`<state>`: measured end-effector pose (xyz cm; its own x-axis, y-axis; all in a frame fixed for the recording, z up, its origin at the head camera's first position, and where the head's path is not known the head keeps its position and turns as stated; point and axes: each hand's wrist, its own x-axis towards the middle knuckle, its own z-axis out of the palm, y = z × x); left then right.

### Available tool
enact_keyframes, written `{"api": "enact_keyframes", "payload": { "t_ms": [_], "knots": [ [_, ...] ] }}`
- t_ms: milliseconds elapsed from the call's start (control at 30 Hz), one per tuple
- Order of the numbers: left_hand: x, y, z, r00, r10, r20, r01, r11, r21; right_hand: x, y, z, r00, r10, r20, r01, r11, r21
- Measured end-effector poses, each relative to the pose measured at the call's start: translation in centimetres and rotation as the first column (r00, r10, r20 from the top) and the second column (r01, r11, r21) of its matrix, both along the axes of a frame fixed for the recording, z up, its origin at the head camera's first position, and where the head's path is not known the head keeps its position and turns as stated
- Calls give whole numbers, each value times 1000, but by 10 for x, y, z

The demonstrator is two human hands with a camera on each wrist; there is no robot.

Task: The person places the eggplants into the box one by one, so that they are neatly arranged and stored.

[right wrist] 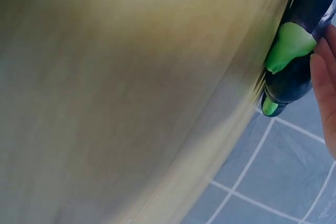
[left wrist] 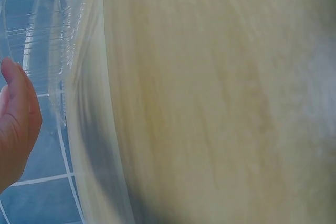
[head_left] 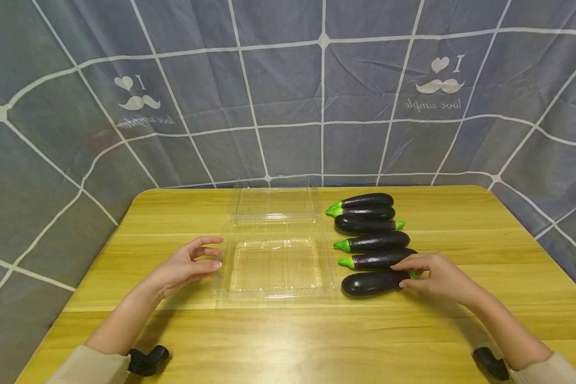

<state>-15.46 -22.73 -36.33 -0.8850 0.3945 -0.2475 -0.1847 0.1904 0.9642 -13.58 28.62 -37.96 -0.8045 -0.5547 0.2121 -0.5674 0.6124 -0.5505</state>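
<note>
A clear plastic clamshell box [head_left: 276, 294] lies on the table with its lid [head_left: 277, 217] raised at the back. At its left side, my left hand [head_left: 192, 264] has its fingers loosely bent and holds nothing; in the left wrist view only part of this hand [left wrist: 20, 121] shows. To the right of the box, several dark eggplants with green caps lie in a column. My right hand [head_left: 434, 274] pinches the nearest eggplant [head_left: 369, 284] by its stem end, thumb on the near side, fingers on the far side. In the right wrist view its green cap [right wrist: 291, 45] shows beside the fingers.
The other eggplants [head_left: 372, 241] lie close together behind the held one. The wooden table [head_left: 278, 341] ends at a grey curtain [head_left: 288, 106] with white lines. A black wrist mount [head_left: 149, 361] sits at the left sleeve, another [head_left: 490, 364] at the right.
</note>
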Motion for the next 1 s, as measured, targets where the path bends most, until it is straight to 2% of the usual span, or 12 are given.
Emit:
{"api": "enact_keyframes", "payload": {
  "t_ms": [167, 433, 767, 867, 1000],
  "knots": [
    [-1, 2, 1, 1000, 6, 5, -6, 1000, 24, 1, -1, 2, 999, 38, -30, -38, 999, 9],
    [-4, 1, -1, 1000, -18, 18, 17, 998, 56, 1, -4, 0, 994, 99, -51, -98, 995, 34],
    [-3, 0, -2, 999, -23, 30, 21, 997, 68, 2, -6, -3, 984, 120, -135, -109, 991, 82],
    [-3, 0, -2, 999, -24, 30, 22, 997, 68, 2, -5, -3, 981, 135, -137, -126, 989, 75],
    [-3, -1, -2, 999, -20, 33, 18, 998, 68, 2, -5, -3, 986, 134, -100, -128, 990, 66]
  ]
}}
